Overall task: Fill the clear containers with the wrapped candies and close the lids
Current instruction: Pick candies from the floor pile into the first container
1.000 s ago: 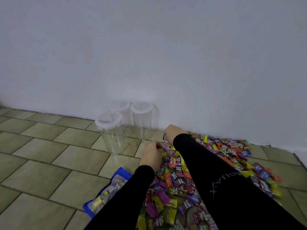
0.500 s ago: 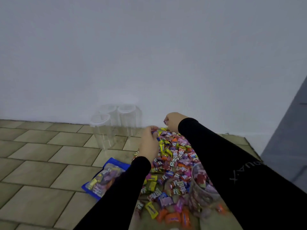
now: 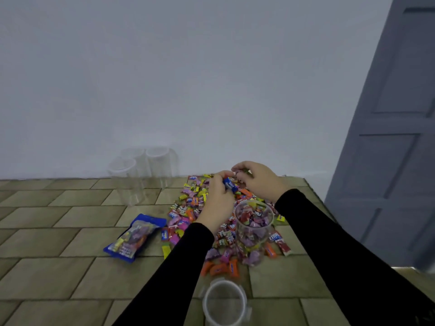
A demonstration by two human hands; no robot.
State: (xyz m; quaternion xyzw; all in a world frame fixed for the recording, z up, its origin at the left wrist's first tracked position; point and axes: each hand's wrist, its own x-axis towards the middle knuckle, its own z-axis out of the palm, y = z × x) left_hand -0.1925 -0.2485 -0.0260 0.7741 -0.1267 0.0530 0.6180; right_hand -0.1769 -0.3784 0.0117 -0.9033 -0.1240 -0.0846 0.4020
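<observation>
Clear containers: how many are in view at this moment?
5. Three empty ones cluster by the wall, one candy-filled container stands in the pile, one sits nearest the camera. None seem hidden.

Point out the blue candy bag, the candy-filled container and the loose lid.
blue candy bag point(image 3: 134, 236): head view, middle of its clear window.
candy-filled container point(image 3: 253, 234): head view, clear side wall.
loose lid point(image 3: 224, 302): head view, its middle.

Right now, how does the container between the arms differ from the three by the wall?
The container between the arms is nearly full of wrapped candies; the three by the wall look empty. It is open-topped; theirs appear lidded. It stands in the candy pile; they stand on bare tile, clustered together. All are clear, upright and cylindrical.
</observation>
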